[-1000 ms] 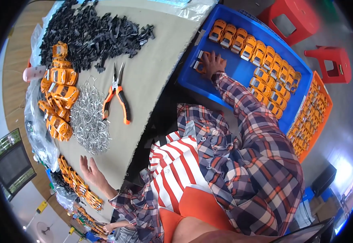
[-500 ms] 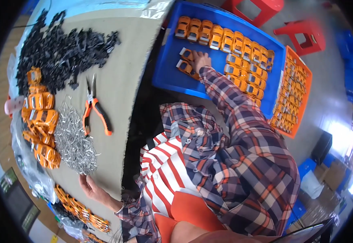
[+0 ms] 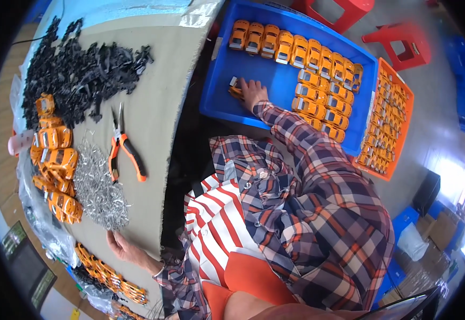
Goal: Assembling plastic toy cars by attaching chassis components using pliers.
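My right hand (image 3: 254,92) reaches into a blue tray (image 3: 275,80) on the floor. Its fingers are closed over an orange toy car (image 3: 235,88) at the tray's near left part. Rows of orange toy cars (image 3: 307,58) fill the tray's far and right sides. My left hand (image 3: 119,244) lies flat and open on the brown table (image 3: 163,106), at the near edge of a pile of small silver metal pieces (image 3: 96,186). It holds nothing.
Orange-handled pliers (image 3: 123,149) lie on the table beside a heap of black plastic parts (image 3: 77,74) and stacked orange car bodies (image 3: 53,154). An orange tray of cars (image 3: 387,128) sits right of the blue one. Two red stools (image 3: 398,42) stand beyond.
My right hand has stayed in the blue tray on the toy car, shifting slightly toward its near left corner. My left hand has barely moved on the table.
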A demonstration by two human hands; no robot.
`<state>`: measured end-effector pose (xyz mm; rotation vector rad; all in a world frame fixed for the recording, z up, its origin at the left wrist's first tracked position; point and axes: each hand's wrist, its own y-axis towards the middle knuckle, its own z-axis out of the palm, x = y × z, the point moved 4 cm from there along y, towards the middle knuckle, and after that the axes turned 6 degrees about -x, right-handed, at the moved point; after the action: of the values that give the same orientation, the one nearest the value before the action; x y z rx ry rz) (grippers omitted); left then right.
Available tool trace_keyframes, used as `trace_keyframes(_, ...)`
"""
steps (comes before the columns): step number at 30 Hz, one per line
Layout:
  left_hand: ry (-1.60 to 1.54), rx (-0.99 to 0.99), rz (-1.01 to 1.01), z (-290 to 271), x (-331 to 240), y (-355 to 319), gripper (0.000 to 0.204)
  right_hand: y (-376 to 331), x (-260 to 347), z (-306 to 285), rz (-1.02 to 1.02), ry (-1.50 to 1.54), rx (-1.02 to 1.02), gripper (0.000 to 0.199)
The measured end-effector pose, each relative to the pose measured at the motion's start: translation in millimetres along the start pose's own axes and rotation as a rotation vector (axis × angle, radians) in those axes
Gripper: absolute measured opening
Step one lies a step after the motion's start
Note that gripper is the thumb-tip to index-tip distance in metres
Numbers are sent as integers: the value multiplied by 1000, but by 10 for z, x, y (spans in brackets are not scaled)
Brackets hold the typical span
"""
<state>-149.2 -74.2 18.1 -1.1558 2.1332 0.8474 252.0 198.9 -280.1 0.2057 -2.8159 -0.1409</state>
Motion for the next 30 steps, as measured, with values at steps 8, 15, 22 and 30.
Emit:
trace_keyframes(8,-66,-105,124,172,193,68,24,113,-750,758,-215,364,-59,31)
trace_keyframes(15,-172,-342,156,-263,380,-134,21,-52,-1038,-171,547,1170,35,49)
trace_keyframes(22,-380,-383,166,-222,400,-58,20,339,496,-2801,-83,1336,8,67)
trace_keyframes(30,-501,-349,82,-310,405,-137,18,848,3347,-3402,-500,1153,455,54)
